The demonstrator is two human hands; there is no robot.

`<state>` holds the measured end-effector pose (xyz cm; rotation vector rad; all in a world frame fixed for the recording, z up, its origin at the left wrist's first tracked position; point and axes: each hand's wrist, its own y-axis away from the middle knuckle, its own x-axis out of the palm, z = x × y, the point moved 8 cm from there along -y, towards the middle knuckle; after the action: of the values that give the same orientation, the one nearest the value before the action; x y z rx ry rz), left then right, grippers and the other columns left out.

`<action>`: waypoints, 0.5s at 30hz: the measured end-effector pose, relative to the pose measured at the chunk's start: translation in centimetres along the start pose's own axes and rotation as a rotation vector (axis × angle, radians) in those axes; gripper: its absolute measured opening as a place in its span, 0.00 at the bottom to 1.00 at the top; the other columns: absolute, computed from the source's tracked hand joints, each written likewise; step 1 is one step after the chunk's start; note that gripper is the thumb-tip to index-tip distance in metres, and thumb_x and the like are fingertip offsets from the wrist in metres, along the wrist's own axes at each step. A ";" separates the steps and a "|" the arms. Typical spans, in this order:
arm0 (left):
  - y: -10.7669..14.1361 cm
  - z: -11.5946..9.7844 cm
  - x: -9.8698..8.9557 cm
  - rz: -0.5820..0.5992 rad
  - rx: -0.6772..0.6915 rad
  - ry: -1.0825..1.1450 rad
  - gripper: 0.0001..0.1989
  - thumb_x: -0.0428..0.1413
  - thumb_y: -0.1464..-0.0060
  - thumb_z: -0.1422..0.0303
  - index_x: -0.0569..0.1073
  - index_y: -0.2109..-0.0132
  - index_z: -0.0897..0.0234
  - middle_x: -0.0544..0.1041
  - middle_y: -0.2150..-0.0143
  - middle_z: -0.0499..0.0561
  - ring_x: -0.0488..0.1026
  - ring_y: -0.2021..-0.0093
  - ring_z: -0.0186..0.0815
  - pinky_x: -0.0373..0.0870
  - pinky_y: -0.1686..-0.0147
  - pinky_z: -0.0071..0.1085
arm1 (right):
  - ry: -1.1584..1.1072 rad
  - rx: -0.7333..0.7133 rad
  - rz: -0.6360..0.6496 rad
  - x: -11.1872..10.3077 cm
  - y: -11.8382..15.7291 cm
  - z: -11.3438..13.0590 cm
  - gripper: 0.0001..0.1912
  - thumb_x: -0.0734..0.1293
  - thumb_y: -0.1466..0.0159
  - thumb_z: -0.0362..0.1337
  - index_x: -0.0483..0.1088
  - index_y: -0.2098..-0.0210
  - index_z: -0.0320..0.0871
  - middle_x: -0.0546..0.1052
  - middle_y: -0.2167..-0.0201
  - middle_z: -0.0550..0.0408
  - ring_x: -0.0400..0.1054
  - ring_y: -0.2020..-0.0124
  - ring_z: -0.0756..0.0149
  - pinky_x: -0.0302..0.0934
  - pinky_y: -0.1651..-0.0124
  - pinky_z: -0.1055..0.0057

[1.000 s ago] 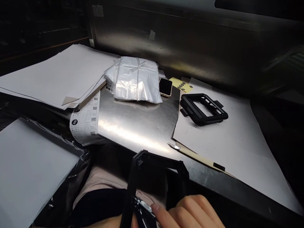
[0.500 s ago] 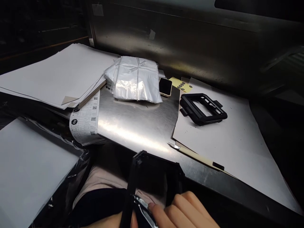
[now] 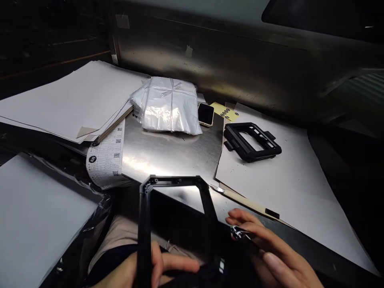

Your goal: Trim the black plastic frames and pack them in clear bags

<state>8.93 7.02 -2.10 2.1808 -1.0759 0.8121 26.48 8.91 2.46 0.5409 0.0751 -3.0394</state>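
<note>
My left hand (image 3: pixel 159 262) is closed around the lower left side of a black plastic frame (image 3: pixel 144 224) with cut-off corners. The frame stands tilted up over my lap, and its lower part runs out of sight in the dark. To its right, my right hand (image 3: pixel 276 252) grips a small shiny metal tool (image 3: pixel 237 232) that looks like a nail clipper, its head pointing up and left. The tool is apart from the frame's upper right side. A second black frame (image 3: pixel 240 146) lies on white card on the bench.
A cream-handled craft knife (image 3: pixel 246 202) lies along the bench's front edge. Farther back are a tied stack of clear plastic bags (image 3: pixel 171 108), a phone (image 3: pixel 206 115) and a yellow label sheet (image 3: pixel 222 110). White sheets (image 3: pixel 75 96) are stacked at left over printed labels (image 3: pixel 105 160).
The black frame has come up and to the left, now more upright. My right hand has drawn the metal tool away from the frame's left side, over to the right.
</note>
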 end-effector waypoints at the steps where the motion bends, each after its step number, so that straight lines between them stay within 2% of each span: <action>1: -0.3 -0.4 -0.2 -0.023 0.052 0.016 0.10 0.55 0.49 0.67 0.60 0.71 0.61 0.63 0.41 0.54 0.67 0.48 0.41 0.59 0.49 0.41 | -0.111 0.041 0.014 1.0 0.0 -0.8 0.12 0.61 0.42 0.42 0.70 0.59 0.54 0.70 0.50 0.54 0.64 0.50 0.57 0.65 0.57 0.68; 3: -1.5 -0.1 -0.4 -0.060 0.120 0.038 0.08 0.57 0.51 0.71 0.62 0.70 0.62 0.58 0.38 0.54 0.64 0.45 0.43 0.59 0.48 0.41 | -0.300 0.098 0.021 3.0 -0.4 -2.0 0.12 0.58 0.40 0.42 0.68 0.58 0.51 0.71 0.51 0.50 0.66 0.51 0.57 0.64 0.56 0.63; 5: -2.9 1.2 -0.6 -0.067 0.116 0.034 0.05 0.58 0.53 0.70 0.68 0.72 0.64 0.58 0.38 0.55 0.61 0.42 0.45 0.57 0.46 0.41 | -0.370 0.094 -0.012 3.9 -1.2 -2.6 0.12 0.54 0.37 0.41 0.64 0.57 0.49 0.74 0.62 0.51 0.71 0.62 0.63 0.66 0.63 0.67; 7: -3.8 2.6 -0.9 -0.053 0.060 0.017 0.04 0.59 0.54 0.69 0.72 0.69 0.64 0.59 0.38 0.55 0.62 0.43 0.45 0.55 0.45 0.41 | -0.324 0.037 -0.039 3.2 -2.2 -2.4 0.12 0.53 0.37 0.42 0.62 0.57 0.49 0.71 0.73 0.56 0.69 0.71 0.69 0.64 0.71 0.74; 8: -3.8 2.9 -1.2 -0.048 0.029 0.009 0.07 0.60 0.54 0.69 0.73 0.65 0.62 0.63 0.40 0.56 0.66 0.46 0.45 0.59 0.48 0.42 | -0.282 0.014 -0.013 2.7 -2.8 -2.2 0.12 0.54 0.37 0.43 0.62 0.59 0.48 0.69 0.77 0.58 0.67 0.73 0.70 0.63 0.71 0.74; 10: -3.5 2.7 -2.2 -0.059 -0.035 0.011 0.16 0.58 0.52 0.67 0.70 0.55 0.59 0.73 0.50 0.58 0.74 0.55 0.44 0.67 0.58 0.40 | -0.181 -0.024 0.117 1.7 -3.7 -1.2 0.12 0.57 0.39 0.45 0.65 0.63 0.46 0.67 0.78 0.59 0.66 0.71 0.69 0.63 0.67 0.72; 11: -3.1 2.2 -2.7 -0.066 -0.072 0.024 0.17 0.53 0.48 0.62 0.68 0.52 0.60 0.77 0.56 0.59 0.75 0.58 0.45 0.70 0.65 0.38 | -0.123 -0.041 0.216 1.5 -4.0 -0.5 0.11 0.59 0.41 0.45 0.67 0.66 0.45 0.68 0.76 0.58 0.66 0.70 0.68 0.62 0.64 0.70; 12: -2.9 1.5 -3.2 -0.064 -0.101 0.044 0.20 0.47 0.45 0.56 0.67 0.50 0.63 0.77 0.57 0.61 0.76 0.59 0.47 0.70 0.69 0.36 | -0.063 -0.057 0.322 1.5 -4.3 0.1 0.10 0.61 0.43 0.44 0.69 0.68 0.45 0.69 0.73 0.57 0.66 0.69 0.68 0.62 0.63 0.70; 14: -2.6 0.2 -2.9 0.025 -0.201 0.089 0.34 0.35 0.46 0.47 0.67 0.51 0.71 0.77 0.59 0.66 0.76 0.61 0.49 0.68 0.66 0.39 | 0.050 -0.081 0.521 2.0 -4.5 1.4 0.07 0.64 0.46 0.38 0.71 0.69 0.44 0.69 0.66 0.55 0.65 0.70 0.70 0.61 0.66 0.72; 15: -2.6 -0.4 -2.4 0.101 -0.239 0.087 0.34 0.36 0.47 0.46 0.67 0.51 0.71 0.77 0.58 0.66 0.76 0.60 0.49 0.67 0.62 0.41 | 0.099 -0.091 0.594 2.4 -4.6 1.9 0.06 0.64 0.46 0.35 0.71 0.69 0.43 0.69 0.64 0.55 0.64 0.71 0.72 0.61 0.67 0.73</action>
<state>9.80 9.75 -4.15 1.8888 -1.1822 0.7721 23.30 13.32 3.56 0.5809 0.0453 -2.4217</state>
